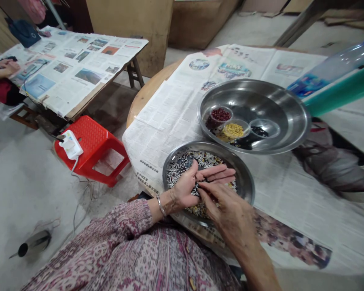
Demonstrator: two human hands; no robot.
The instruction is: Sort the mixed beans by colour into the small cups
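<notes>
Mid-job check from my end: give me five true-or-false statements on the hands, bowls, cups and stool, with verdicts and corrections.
1. The left hand is held open over the smaller metal bowl. True.
2. The right hand is gripping the rim of the larger metal bowl. False: it reaches to the left palm, over the smaller bowl.
3. Three small cups are inside the larger bowl. True.
4. The yellow pieces are in the same cup as the red ones. False: each colour has its own cup.
5. The white power strip lies on the floor. False: it is on the red stool.
</notes>
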